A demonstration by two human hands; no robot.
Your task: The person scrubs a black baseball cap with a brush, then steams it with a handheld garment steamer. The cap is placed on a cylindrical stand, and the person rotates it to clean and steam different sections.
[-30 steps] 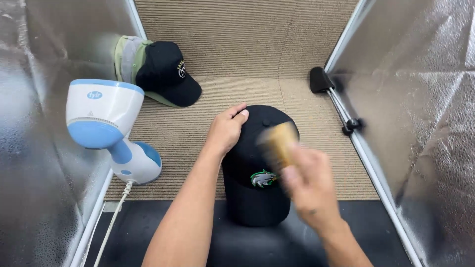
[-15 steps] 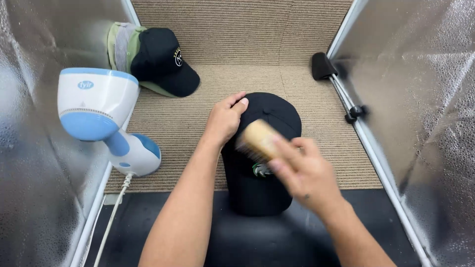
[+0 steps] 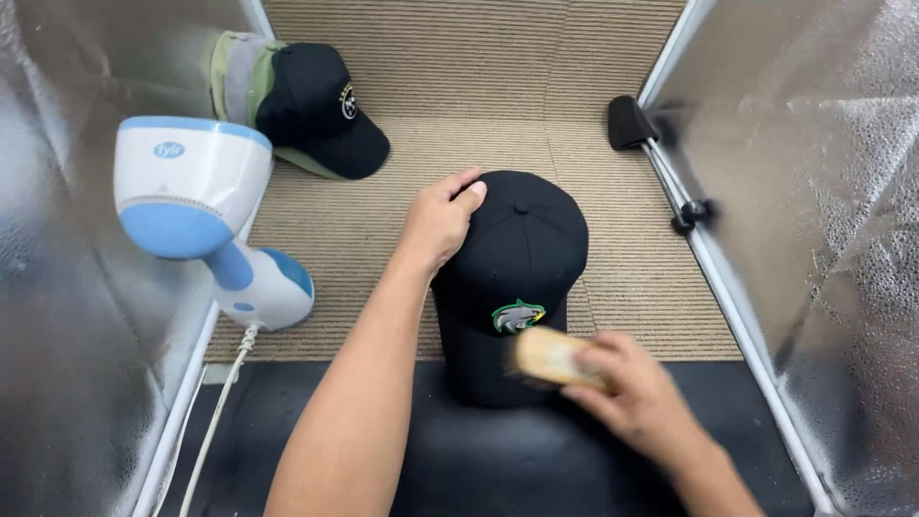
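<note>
A black fabric baseball cap with a green-white embroidered emblem (image 3: 512, 278) lay on ribbed beige carpet (image 3: 622, 278), its brim pointed toward the wearer. The left hand (image 3: 438, 222) was pressed flat on the crown's left side. A tan wooden brush (image 3: 548, 356), blurred, was clamped in the right hand (image 3: 637, 393) at the brim.
</note>
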